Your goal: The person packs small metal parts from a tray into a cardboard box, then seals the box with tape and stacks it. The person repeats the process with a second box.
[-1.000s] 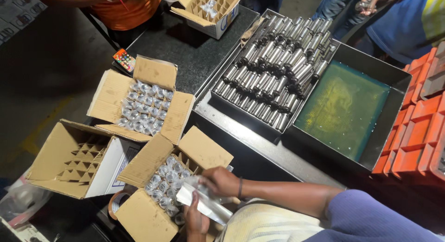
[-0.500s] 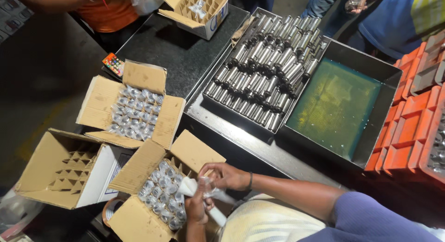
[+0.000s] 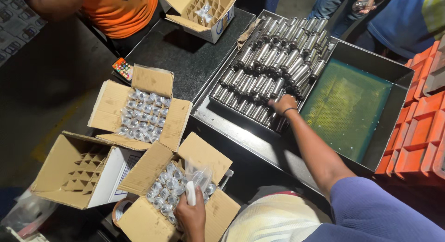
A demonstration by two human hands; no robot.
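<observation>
The fingers of the right hand (image 3: 283,104) curl down over the near end of the metal cylinders (image 3: 273,61) lying in rows in the shallow steel tray (image 3: 204,110); they touch 1 or 2 pieces at the tray's near right corner, but I cannot tell whether any piece is actually gripped. The left hand (image 3: 191,215) is clenched around the neck of a clear plastic bag (image 3: 197,177), holding it upright over the nearest open carton (image 3: 153,170), which is already full of bagged pieces.

The cylinders look like solid polished steel: stiff, likely heavy for their size, and probably slick, since a tank of greenish liquid (image 3: 345,107) sits just beside the tray. A grip across the middle of the barrel seems safest. The bag is thin, limp and light, best held at its mouth. 2 more cartons stand to the left.
</observation>
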